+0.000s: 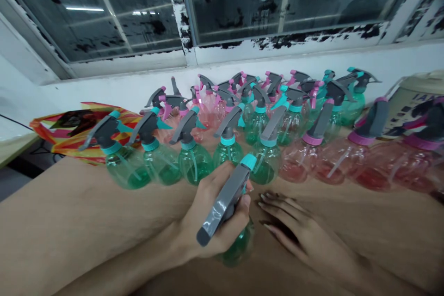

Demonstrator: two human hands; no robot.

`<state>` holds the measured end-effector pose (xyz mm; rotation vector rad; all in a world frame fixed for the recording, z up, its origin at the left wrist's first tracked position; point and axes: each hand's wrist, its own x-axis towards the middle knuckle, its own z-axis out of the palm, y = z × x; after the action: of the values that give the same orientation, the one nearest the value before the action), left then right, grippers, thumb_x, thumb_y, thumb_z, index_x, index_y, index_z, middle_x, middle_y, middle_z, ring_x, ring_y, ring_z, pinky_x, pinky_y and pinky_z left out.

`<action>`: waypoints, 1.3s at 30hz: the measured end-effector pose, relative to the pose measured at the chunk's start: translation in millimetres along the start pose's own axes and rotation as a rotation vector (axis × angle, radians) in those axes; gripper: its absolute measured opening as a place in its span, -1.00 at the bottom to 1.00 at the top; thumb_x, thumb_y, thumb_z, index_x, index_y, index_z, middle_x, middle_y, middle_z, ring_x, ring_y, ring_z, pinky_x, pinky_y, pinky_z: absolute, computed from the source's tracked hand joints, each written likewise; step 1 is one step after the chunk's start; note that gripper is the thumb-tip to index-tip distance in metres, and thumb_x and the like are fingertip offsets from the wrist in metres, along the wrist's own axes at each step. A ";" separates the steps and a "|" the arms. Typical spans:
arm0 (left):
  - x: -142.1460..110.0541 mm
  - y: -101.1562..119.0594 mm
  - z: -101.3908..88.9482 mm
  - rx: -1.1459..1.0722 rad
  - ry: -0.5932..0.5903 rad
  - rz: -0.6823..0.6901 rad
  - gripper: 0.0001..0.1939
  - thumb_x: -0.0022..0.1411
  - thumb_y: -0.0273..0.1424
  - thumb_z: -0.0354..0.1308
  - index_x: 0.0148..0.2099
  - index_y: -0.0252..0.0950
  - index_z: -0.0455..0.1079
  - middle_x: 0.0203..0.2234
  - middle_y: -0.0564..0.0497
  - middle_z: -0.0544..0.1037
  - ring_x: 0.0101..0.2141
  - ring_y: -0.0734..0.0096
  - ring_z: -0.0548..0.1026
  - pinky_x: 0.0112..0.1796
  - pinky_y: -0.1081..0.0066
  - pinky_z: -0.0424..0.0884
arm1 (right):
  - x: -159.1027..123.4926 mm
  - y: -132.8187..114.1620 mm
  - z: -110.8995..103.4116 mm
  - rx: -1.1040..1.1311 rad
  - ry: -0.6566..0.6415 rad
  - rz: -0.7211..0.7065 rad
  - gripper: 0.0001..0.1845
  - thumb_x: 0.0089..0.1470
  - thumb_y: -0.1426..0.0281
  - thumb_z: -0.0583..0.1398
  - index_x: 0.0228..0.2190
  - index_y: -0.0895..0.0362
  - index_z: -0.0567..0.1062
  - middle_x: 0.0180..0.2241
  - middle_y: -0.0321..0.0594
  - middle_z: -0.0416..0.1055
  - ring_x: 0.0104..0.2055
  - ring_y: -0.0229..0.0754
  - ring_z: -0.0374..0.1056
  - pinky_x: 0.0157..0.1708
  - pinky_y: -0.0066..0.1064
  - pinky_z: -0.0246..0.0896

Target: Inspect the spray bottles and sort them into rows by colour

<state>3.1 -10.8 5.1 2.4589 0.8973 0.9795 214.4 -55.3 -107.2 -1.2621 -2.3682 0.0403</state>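
My left hand (208, 212) is wrapped round the neck of a green spray bottle (237, 247) with a grey trigger head and a turquoise nozzle. The bottle is close to me at the middle of the table, its lower body partly hidden by my fingers. To its right, my right hand (298, 222) lies palm down near the tabletop, fingers stretched out and holding nothing. Just beyond both hands stands a front row of spray bottles: green ones (196, 162) at left and centre, pink ones (333, 162) to the right.
More pink and green spray bottles (256, 122) crowd behind the front row, below the window (287, 0). A red and yellow plastic bag (65, 136) lies at the left table edge. On the far right is a beige printed bag (412, 97). Bare wooden tabletop (104, 212) surrounds my arms.
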 end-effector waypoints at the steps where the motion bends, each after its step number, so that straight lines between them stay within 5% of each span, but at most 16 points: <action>1: 0.4 0.1 -0.9 -0.006 0.007 0.018 -0.91 0.10 -0.45 -0.02 -0.29 -0.22 0.26 -0.48 0.09 0.39 -0.49 0.45 0.44 -0.43 0.44 0.46 | 0.3 0.0 -0.4 0.003 0.000 -0.006 -0.61 0.17 0.37 0.07 0.03 0.13 0.33 0.06 -0.18 0.35 0.11 -0.12 0.22 0.08 -0.17 0.21; 6: 1.9 -1.7 -1.0 -0.055 0.063 0.093 -0.77 0.10 -0.49 0.02 -0.16 -0.21 0.30 -0.44 0.07 0.44 -0.42 0.40 0.47 -0.37 0.41 0.47 | 0.7 0.0 -2.3 0.029 0.022 -0.011 -0.64 0.14 0.38 0.10 0.00 0.10 0.38 0.05 -0.19 0.36 0.12 -0.13 0.21 0.08 -0.19 0.20; 13: 0.5 -1.6 4.7 -0.115 0.085 -0.014 -0.64 0.05 -0.49 0.04 -0.06 -0.19 0.26 -0.31 -0.02 0.42 -0.34 0.31 0.46 -0.28 0.32 0.47 | 0.8 -1.6 -3.0 0.028 -0.001 -0.016 -0.62 0.15 0.40 0.08 0.02 0.13 0.36 0.05 -0.16 0.35 0.13 -0.11 0.20 0.08 -0.14 0.19; 19: -0.7 1.0 6.5 -0.091 0.140 -0.060 -0.79 0.04 -0.44 0.04 -0.21 -0.18 0.26 -0.41 0.02 0.38 -0.42 0.33 0.42 -0.35 0.32 0.46 | 1.1 -1.6 -3.9 0.036 -0.005 -0.010 -0.64 0.16 0.42 0.06 0.01 0.16 0.37 0.05 -0.14 0.35 0.14 -0.11 0.19 0.09 -0.15 0.19; 25: -5.2 -1.2 10.0 -0.186 0.114 -0.118 -0.59 0.08 -0.47 0.03 0.03 -0.19 0.20 -0.26 -0.02 0.46 -0.31 0.35 0.49 -0.44 0.46 0.49 | 1.2 -1.8 -3.2 0.025 -0.024 -0.020 -0.65 0.17 0.42 0.06 0.00 0.12 0.38 0.04 -0.16 0.36 0.14 -0.11 0.19 0.09 -0.13 0.18; 33: -6.7 -1.0 10.3 -0.128 0.125 -0.122 -0.57 0.04 -0.48 0.04 0.01 -0.19 0.23 -0.30 0.01 0.46 -0.40 0.36 0.50 -0.41 0.39 0.50 | 0.4 -0.3 -2.3 0.061 0.003 0.008 -0.66 0.16 0.37 0.08 -0.02 0.09 0.38 0.03 -0.17 0.37 0.11 -0.09 0.22 0.06 -0.11 0.21; 39: -1.6 3.8 4.4 -0.110 0.053 -0.086 -0.74 -0.01 -0.50 0.02 -0.20 -0.23 0.29 -0.41 0.03 0.43 -0.53 0.43 0.44 -0.48 0.40 0.46 | -0.3 0.7 -1.0 0.073 0.039 0.007 -0.65 0.15 0.37 0.09 -0.01 0.07 0.38 0.02 -0.17 0.39 0.09 -0.09 0.26 0.06 -0.07 0.21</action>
<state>7.0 -15.1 3.2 2.2934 0.9323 1.0403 215.4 -55.3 -106.6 -1.2260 -2.3082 0.1027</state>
